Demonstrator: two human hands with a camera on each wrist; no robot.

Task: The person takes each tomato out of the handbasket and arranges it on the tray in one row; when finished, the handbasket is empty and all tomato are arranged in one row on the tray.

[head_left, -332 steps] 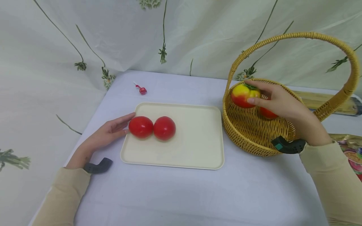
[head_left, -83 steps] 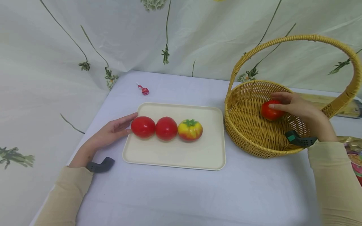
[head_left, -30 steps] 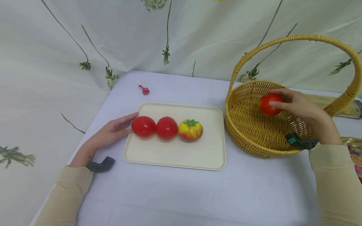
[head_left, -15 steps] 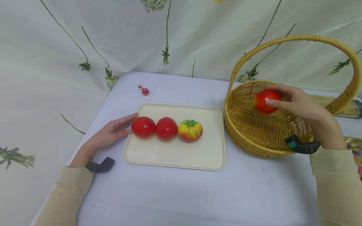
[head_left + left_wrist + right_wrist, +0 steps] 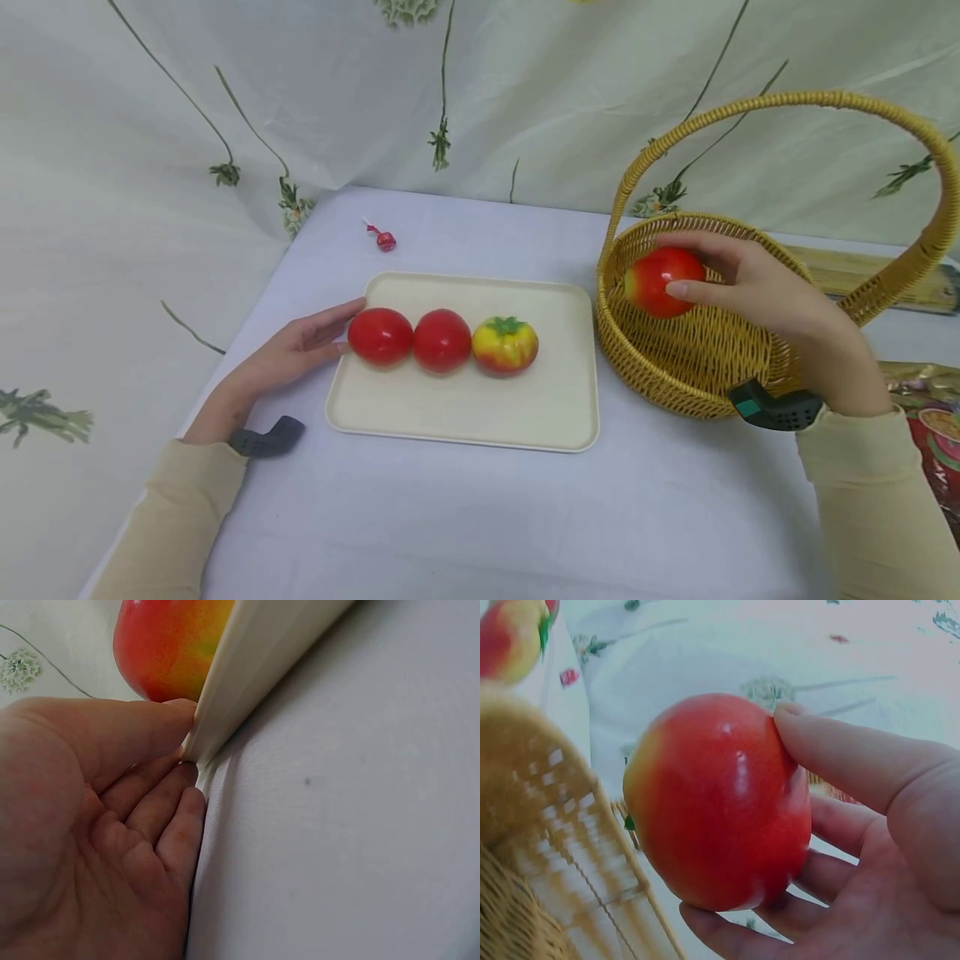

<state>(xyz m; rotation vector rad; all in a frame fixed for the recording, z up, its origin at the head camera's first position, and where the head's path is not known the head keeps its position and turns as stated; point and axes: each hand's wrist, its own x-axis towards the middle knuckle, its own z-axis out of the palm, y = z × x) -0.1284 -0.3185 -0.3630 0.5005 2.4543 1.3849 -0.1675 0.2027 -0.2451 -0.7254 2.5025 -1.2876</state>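
Note:
My right hand grips a smooth red fruit between thumb and fingers, over the wicker basket. In the right wrist view this fruit shows a yellow end and a speck of green. My left hand rests at the left edge of a cream tray, thumb tip at its rim in the left wrist view. On the tray, side by side, lie two red fruits, the left fruit and the middle fruit, then a yellow-and-red fruit with a green leafy top.
A wrapped lollipop lies behind the tray. The basket's tall handle arches above its rim. Behind it is a yellowish flat pack, and a colourful bag lies at the right. White patterned cloth hangs at the back.
The yellow-and-red fruit went from basket to tray over the earlier frames. My right hand then took the red fruit, lifted it and moved it leftward. The left hand stays put.

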